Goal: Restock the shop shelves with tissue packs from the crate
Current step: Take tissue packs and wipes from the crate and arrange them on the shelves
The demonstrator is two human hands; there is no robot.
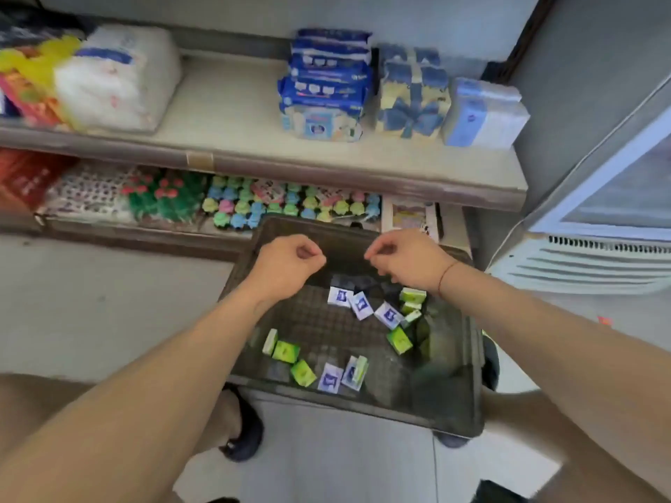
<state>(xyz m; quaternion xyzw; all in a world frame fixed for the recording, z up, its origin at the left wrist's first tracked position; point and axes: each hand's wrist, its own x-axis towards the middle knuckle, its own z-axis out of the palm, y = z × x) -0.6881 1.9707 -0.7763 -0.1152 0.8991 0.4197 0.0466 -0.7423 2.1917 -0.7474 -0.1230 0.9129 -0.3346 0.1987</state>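
Observation:
A dark plastic crate point(450, 404) stands on the floor below the shelves. Inside lie several small tissue packs, some white and blue point(388, 315) and some green point(286, 352). My left hand point(287, 266) hovers over the crate's far left part with fingers curled and nothing in it. My right hand point(403, 259) hovers over the far right part, fingers curled too, holding nothing. On the upper shelf point(232, 114) stand blue tissue packs point(325, 85), a blue and yellow bundle point(412, 96) and a pale blue pack point(484, 114).
White bagged rolls point(116, 78) sit at the shelf's left. The lower shelf holds colourful small goods point(276, 205). A glass-door fridge point(610, 212) stands at the right. My sandalled foot point(243, 430) is beside the crate on the tiled floor.

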